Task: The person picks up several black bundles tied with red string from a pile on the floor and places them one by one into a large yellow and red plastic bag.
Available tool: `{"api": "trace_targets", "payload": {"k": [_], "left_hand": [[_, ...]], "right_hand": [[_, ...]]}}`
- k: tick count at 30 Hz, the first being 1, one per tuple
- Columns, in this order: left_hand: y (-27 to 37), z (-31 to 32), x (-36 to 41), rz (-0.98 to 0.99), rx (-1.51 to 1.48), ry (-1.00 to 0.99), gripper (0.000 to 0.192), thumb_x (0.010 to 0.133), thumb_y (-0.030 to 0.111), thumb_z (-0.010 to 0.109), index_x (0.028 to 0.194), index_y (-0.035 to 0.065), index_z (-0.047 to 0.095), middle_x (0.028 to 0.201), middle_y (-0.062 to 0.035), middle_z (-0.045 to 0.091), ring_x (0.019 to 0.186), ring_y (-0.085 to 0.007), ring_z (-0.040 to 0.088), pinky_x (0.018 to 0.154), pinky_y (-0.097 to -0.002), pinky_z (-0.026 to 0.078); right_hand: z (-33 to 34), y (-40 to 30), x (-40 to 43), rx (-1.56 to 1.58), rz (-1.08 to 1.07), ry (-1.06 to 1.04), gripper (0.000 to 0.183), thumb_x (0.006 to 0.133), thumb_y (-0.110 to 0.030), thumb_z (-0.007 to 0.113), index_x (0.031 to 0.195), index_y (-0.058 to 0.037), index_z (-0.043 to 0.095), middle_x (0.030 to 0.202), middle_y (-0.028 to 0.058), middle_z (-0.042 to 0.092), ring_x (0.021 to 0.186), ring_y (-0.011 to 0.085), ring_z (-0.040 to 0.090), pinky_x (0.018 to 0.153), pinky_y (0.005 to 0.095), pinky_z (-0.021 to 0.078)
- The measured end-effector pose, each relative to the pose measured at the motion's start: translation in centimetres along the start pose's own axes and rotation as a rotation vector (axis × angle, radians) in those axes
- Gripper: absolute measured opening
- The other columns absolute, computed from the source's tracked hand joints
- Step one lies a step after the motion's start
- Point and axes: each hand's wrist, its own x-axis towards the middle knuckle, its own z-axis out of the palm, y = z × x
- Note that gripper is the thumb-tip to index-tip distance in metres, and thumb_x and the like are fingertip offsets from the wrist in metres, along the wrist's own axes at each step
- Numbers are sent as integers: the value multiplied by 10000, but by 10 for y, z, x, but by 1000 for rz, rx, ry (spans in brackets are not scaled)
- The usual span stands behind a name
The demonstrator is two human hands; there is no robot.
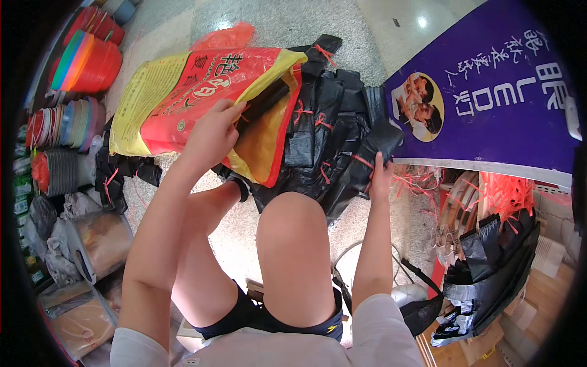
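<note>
My left hand (214, 130) grips the mouth of a red and yellow woven sack (183, 96), which lies on its side in front of my knees. Inside its gaping mouth are dark bundles (270, 98), partly in shadow. My right hand (381, 178) holds the edge of a bundle of folded black plastic bags (373, 144), tied with pink plastic string. This bundle lies slantwise over a pile of similar tied black bundles (300, 144) on the floor, just right of the sack's mouth. The sack bears printed writing.
At the left stand stacked coloured plastic buckets (94, 62), basins (80, 121) and wrapped goods (103, 234). A purple sign panel (486, 91) bounds the right side. Below it are shredded pink string (506, 192) and more black bags (495, 275). A red plastic bag (224, 36) lies behind the sack.
</note>
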Motion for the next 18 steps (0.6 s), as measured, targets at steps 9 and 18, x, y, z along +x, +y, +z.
{"api": "trace_targets", "payload": {"k": [9,18], "left_hand": [[-3,4,-2,15,16,19,437,750,-6,482,1179,64,530,1046,-118,536,894,-316,571,748,-389,476],[-10,1,-3,1,4,18,438,747,-2,489,1179,59,530,1060,-129,531,904,-314,570,750,-386,475]], "right_hand": [[30,65,32,135,626,-282,472,783,-437,662,1160,-175,549,1122,43,597,1042,180,551,851,388,440],[34,54,1,-492,-14,-46,527,833,-390,607,1159,16,528,1092,182,578,985,252,558,848,338,422]]}}
